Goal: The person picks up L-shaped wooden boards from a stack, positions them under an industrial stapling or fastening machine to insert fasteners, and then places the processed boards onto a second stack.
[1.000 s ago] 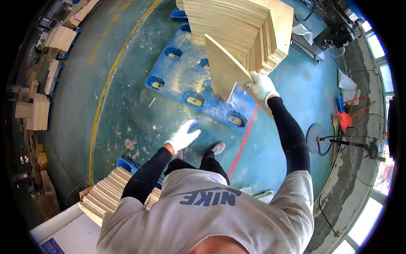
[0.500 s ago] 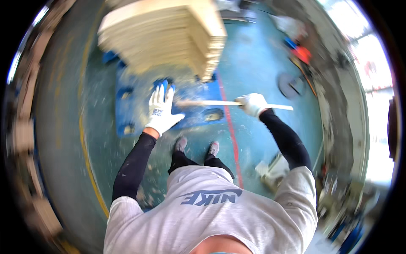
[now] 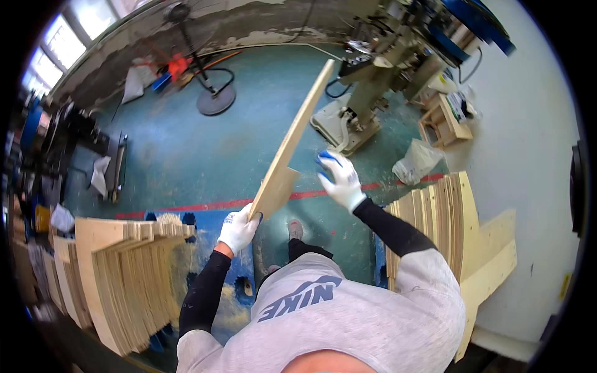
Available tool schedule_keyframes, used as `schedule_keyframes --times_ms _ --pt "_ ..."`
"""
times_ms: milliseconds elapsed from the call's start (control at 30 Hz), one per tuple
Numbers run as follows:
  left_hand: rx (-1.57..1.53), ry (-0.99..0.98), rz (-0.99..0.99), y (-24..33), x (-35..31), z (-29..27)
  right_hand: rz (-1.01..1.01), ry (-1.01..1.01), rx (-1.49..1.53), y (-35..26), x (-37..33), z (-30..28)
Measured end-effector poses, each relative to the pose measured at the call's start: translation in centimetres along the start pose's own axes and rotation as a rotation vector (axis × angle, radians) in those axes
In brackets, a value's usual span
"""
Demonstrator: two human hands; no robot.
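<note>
A long plywood board (image 3: 277, 171) with a stepped edge slants up and away in front of me. My left hand (image 3: 238, 230), in a white glove, is closed round its near end. Right of the board, my right hand (image 3: 341, 178), gloved in white with blue on the fingertips, is held in the air with its fingers apart and nothing in them. A gap shows between that hand and the board.
Stacked plywood pieces (image 3: 134, 280) stand on a blue pallet (image 3: 233, 267) at my left. Another plywood stack (image 3: 435, 221) is at my right. Ahead are a machine (image 3: 360, 105), a fan stand's round base (image 3: 216, 100), a plastic bag (image 3: 418, 161) and a wooden stool (image 3: 443, 123).
My view has turned right, so the stack that was ahead is now at my left. The board has passed from my right hand to my left; the right hand has let go.
</note>
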State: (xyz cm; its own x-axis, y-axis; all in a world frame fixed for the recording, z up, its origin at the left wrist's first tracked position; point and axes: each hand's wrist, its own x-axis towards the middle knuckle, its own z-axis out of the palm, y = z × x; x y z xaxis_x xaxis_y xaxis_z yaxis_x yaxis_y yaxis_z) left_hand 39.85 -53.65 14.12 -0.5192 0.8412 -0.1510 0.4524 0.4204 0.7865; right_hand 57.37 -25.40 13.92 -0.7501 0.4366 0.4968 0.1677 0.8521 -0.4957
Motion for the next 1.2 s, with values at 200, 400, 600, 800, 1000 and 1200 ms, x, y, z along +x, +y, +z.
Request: schedule_keyframes --times_ms 200,400,600,800,1000,1200 --pt "-0.049 -0.364 0.487 11.7 10.4 2.1 0.908 -0.243 -0.148 4.7 -21.9 1.1" --pt "-0.212 -0.678 0.539 26.2 16.7 5.6 0.988 0.407 -0.324 7.4 -14.5 0.2" --pt "-0.501 -1.07 1.154 31.8 20.5 4.3 1.038 1.239 0.213 10.7 -11.0 -10.1" --pt "0.246 -0.448 0.723 9.0 44.8 6.6 1.029 1.409 -0.132 7.7 -3.8 -9.1" --pt "0.045 -0.671 0.444 4.3 54.7 0.5 0.749 1.737 0.8 6.8 1.0 -3.2" --pt "-0.15 -0.394 0.528 2.6 59.1 -4.3 0.64 1.748 0.86 6.8 6.9 1.4"
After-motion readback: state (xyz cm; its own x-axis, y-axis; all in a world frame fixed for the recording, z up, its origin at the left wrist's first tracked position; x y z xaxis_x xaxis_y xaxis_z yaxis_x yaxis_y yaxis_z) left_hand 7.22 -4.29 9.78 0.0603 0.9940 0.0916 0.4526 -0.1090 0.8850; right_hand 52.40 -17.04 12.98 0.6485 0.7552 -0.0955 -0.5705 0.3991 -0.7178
